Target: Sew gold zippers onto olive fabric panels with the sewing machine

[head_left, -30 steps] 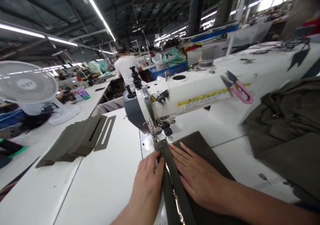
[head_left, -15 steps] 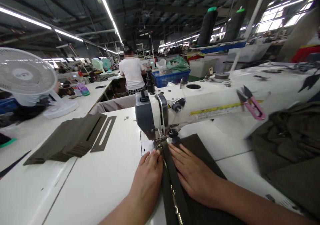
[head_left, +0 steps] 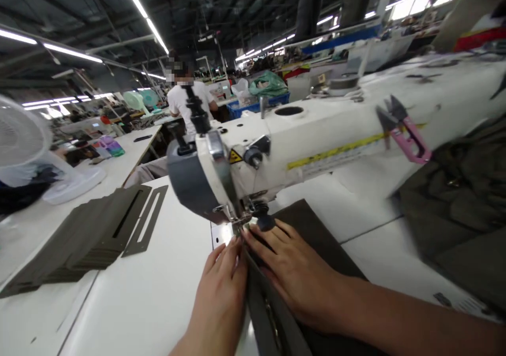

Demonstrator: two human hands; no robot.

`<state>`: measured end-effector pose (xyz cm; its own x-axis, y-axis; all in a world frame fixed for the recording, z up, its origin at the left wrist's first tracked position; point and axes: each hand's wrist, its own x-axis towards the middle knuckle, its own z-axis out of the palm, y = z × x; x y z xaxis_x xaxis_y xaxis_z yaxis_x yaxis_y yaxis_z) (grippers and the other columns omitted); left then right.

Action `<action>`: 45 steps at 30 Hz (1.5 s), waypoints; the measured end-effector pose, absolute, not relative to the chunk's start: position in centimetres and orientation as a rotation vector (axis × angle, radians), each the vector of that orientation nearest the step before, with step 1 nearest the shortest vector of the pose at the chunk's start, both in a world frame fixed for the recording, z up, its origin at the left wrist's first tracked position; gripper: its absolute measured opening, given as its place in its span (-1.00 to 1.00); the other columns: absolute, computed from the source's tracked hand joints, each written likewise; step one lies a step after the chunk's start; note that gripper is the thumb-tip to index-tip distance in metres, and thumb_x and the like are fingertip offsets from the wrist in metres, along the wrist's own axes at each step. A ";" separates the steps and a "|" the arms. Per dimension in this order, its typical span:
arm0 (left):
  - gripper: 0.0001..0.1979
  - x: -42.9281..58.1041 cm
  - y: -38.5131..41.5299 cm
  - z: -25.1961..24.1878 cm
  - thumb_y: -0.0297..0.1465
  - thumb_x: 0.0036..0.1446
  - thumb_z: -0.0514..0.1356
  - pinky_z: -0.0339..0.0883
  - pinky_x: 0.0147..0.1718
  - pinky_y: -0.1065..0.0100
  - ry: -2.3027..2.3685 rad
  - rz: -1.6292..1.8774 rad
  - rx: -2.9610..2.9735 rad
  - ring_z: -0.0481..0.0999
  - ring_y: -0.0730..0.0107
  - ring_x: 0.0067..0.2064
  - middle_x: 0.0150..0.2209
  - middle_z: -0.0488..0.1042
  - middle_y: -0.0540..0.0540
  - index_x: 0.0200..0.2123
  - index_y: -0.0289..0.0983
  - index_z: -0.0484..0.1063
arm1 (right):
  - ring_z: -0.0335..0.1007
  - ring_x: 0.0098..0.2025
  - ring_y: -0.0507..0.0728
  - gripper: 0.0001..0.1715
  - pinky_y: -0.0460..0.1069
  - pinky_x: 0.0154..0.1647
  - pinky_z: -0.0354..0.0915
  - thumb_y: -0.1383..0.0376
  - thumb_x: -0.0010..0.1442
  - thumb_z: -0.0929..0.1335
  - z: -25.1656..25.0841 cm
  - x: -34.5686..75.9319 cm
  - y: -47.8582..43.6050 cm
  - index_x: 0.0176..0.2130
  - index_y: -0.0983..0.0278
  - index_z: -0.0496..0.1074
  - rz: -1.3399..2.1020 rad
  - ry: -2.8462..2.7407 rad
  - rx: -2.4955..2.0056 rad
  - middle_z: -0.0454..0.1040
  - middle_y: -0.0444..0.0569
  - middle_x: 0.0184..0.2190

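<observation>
Dark olive fabric [head_left: 328, 240] lies under the head of a white sewing machine [head_left: 221, 161], a folded strip of it running toward me. A zipper [head_left: 272, 319] with metal teeth runs along this strip. My left hand [head_left: 223, 287] is at the strip's left edge just in front of the presser foot, fingers bent and close together, the fabric edge seemingly between thumb and fingers. My right hand [head_left: 300, 272] lies flat on the fabric right of the zipper, fingertips close by the foot. The needle point is hidden behind the fingers.
Left on the white table is a stack of slotted dark pieces [head_left: 79, 235], one slotted piece [head_left: 146, 221] beside it. Pink-handled thread snips [head_left: 409, 135] rest on the machine arm. Dark cloth [head_left: 458, 203] is heaped at right. A fan [head_left: 23, 135] and a co-worker [head_left: 197, 100] are beyond.
The view has moved closer to the machine and tilted. My right fingertips have shifted in toward the foot and over the strip; my left hand stays at the strip's left edge.
</observation>
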<state>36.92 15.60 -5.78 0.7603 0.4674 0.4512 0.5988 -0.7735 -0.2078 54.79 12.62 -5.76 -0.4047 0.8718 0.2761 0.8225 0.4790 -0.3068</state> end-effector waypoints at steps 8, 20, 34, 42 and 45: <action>-0.65 35.9 16.3 -5.8 -0.51 0.18 -0.10 0.36 -0.13 0.18 -0.772 -0.436 -2.643 0.33 0.13 -0.01 -0.07 0.37 -0.26 0.01 -0.36 0.27 | -0.06 0.21 0.26 -0.48 0.30 0.17 -0.14 0.25 0.28 0.09 -5.2 54.8 12.8 0.21 0.26 0.02 0.236 -2.232 -1.385 0.12 0.17 0.16; -0.64 35.7 16.5 -5.1 -0.54 0.15 -0.11 0.38 -0.15 0.21 -0.718 -0.280 -2.648 0.32 0.13 0.01 0.01 0.32 -0.28 -0.01 -0.36 0.29 | -0.05 0.21 0.26 -0.44 0.24 0.21 -0.15 0.26 0.24 0.13 -5.6 55.2 12.9 0.17 0.47 0.08 0.183 -2.213 -1.372 0.13 0.23 0.16; -0.68 37.6 15.2 -5.1 -0.60 0.21 -0.14 0.41 -0.17 0.20 -0.837 -0.505 -2.621 0.37 0.19 -0.02 -0.08 0.40 -0.31 -0.09 -0.45 0.34 | -0.13 0.25 0.17 -0.46 0.17 0.24 -0.12 0.35 0.20 0.17 -6.5 55.1 12.4 0.17 0.29 0.13 0.092 -2.370 -1.327 0.10 0.05 0.19; -0.70 37.7 15.1 -5.4 -0.60 0.19 -0.10 0.39 -0.12 0.17 -0.874 -0.586 -2.644 0.39 0.16 -0.04 -0.10 0.41 -0.32 -0.11 -0.47 0.36 | -0.05 0.23 0.16 -0.41 0.17 0.20 -0.01 0.43 0.16 0.15 -7.3 55.1 12.4 0.18 0.35 0.10 -0.099 -2.398 -1.328 0.16 0.08 0.16; -0.70 37.7 15.2 -5.6 -0.61 0.18 -0.10 0.39 -0.12 0.15 -0.881 -0.606 -2.649 0.38 0.14 -0.04 -0.10 0.41 -0.33 -0.11 -0.48 0.36 | -0.05 0.23 0.16 -0.37 0.18 0.19 0.03 0.46 0.13 0.13 -7.1 55.2 12.4 0.20 0.36 0.06 -0.116 -2.420 -1.325 0.15 0.08 0.16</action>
<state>37.74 15.18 -5.59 0.7254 0.5007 0.4722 0.6202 -0.7731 -0.1329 55.24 12.37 -7.11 -0.4845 0.7954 0.3641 0.8266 0.5525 -0.1070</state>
